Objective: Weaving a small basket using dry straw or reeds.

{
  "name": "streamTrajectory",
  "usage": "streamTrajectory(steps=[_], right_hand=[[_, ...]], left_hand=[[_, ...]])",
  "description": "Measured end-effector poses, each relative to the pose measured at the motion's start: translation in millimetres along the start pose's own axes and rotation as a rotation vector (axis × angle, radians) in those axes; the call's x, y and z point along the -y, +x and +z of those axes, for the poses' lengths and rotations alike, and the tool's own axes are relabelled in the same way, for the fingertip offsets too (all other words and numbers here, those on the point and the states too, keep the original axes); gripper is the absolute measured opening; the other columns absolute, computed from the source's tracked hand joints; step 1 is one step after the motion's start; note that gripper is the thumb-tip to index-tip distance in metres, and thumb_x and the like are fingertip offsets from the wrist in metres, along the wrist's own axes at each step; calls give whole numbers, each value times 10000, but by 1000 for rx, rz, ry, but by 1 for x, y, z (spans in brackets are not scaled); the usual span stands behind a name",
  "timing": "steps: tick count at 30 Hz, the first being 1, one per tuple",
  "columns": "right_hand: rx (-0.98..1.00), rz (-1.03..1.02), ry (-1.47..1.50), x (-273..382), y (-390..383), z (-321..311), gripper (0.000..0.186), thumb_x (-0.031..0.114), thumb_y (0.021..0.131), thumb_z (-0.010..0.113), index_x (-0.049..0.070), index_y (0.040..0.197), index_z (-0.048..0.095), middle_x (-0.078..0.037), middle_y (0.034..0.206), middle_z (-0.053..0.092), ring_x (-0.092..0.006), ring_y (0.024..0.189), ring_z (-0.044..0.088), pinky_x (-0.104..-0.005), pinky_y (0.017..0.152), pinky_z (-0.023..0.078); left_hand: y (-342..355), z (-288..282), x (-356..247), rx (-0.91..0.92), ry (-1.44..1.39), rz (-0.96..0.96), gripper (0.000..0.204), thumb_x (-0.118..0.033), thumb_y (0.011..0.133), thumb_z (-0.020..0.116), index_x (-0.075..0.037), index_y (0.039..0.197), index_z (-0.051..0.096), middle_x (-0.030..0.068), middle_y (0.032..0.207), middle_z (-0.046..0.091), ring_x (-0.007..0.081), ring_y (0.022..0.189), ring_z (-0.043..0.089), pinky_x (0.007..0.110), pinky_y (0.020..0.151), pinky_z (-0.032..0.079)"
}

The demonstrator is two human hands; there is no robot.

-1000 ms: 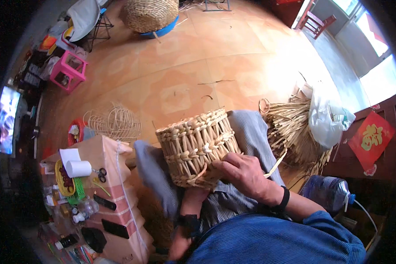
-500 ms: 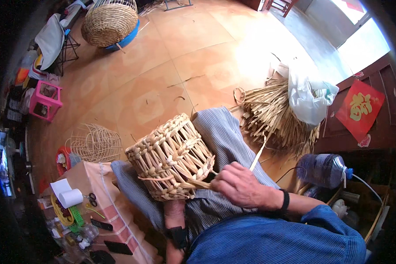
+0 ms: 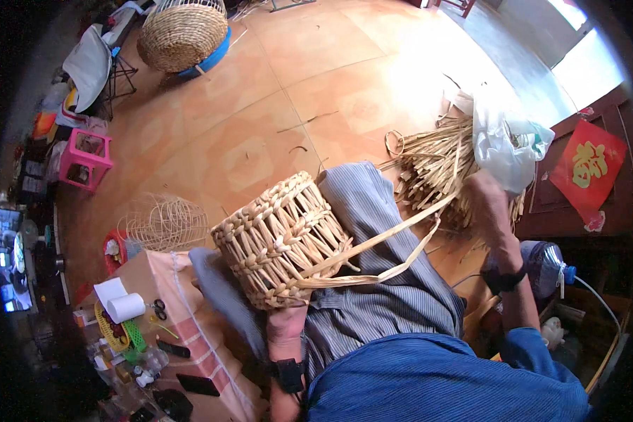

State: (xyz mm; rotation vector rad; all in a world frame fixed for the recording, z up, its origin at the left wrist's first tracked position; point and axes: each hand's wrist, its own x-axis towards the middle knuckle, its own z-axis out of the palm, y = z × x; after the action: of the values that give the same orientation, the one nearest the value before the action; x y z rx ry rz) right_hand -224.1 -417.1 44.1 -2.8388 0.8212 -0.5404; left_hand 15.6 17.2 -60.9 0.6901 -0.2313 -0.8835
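Note:
A woven straw basket (image 3: 281,243) rests tilted on my lap, on grey striped cloth (image 3: 380,211). My left hand (image 3: 287,320) is at its lower edge, fingers hidden. My right hand (image 3: 482,190) is raised to the right, fingers closed on a long pale straw strip (image 3: 373,243) that runs from the basket's lower part. A second bent length of straw (image 3: 401,267) hangs across my lap.
Straw bundle (image 3: 429,162) and plastic bag (image 3: 506,148) at right, above a water jug (image 3: 541,260). Cloth-covered table (image 3: 176,288) with scissors, phone and small items at left, near a loose cane frame (image 3: 162,218), pink stool (image 3: 84,158) and folding chair (image 3: 84,70). Large basket (image 3: 179,35) behind.
My right hand has moved from the basket's lower right up and to the right, drawing the straw strip out long. The basket sits farther left and more tilted than a second ago.

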Motion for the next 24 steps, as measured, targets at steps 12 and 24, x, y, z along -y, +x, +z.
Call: streamTrajectory(steps=[12, 24], right_hand=[[485, -281, 757, 232, 25, -4, 266, 228, 974, 783, 23, 1093, 660, -176, 970, 673, -402, 866, 714, -497, 698, 570], [382, -465, 471, 261, 66, 6, 176, 151, 883, 735, 39, 954, 619, -141, 915, 664, -383, 872, 725, -509, 706, 586]], left_hand=[[-2, 73, -6, -346, -60, 31, 999, -127, 814, 943, -174, 1671, 430, 52, 1686, 480, 315, 1575, 441, 549, 1347, 323], [15, 92, -3, -322, 1199, 203, 478, -85, 1070, 705, -66, 1532, 583, 126, 1523, 623, 263, 1457, 557, 413, 1228, 447]])
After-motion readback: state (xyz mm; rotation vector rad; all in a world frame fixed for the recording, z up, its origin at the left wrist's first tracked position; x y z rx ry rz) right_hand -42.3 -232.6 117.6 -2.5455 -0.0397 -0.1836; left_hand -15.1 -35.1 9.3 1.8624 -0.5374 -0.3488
